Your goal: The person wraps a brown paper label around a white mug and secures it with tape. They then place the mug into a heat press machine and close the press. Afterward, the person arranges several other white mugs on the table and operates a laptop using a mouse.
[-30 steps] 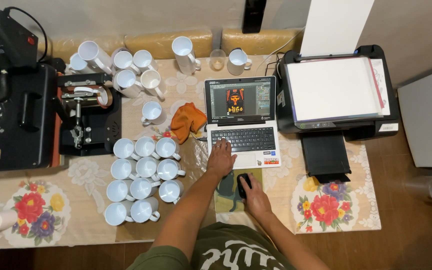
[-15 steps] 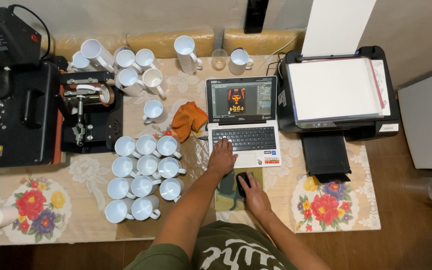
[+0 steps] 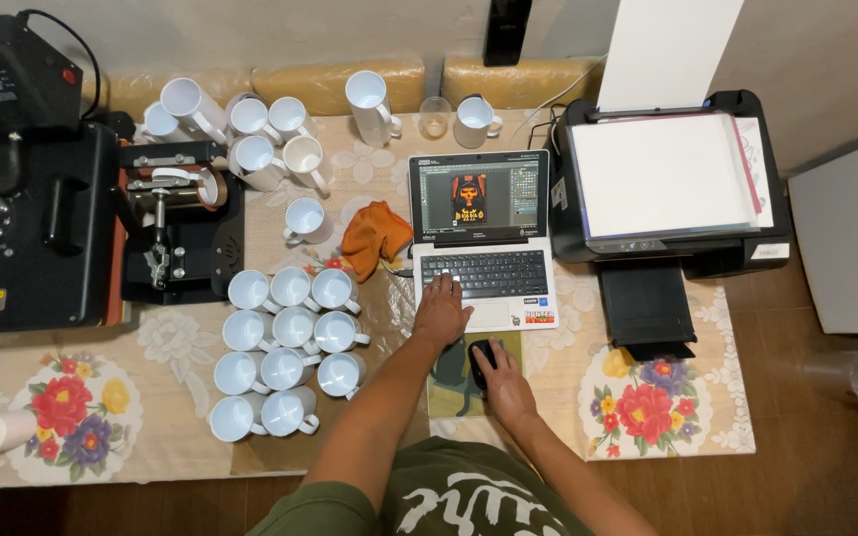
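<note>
Right hand [image 3: 504, 382] lies cupped over a black mouse [image 3: 481, 359], fingers draped together across its top, on a dark mouse pad [image 3: 452, 392] just in front of the laptop [image 3: 484, 238]. Left hand [image 3: 442, 311] rests palm-down at the laptop's near left corner, fingers loosely spread onto the keys. Left of it stands a cluster of white mugs [image 3: 285, 347]; an orange cloth [image 3: 373, 237] lies beside the laptop, a printer [image 3: 672, 194] at right, a heat press [image 3: 22, 199] far left.
</note>
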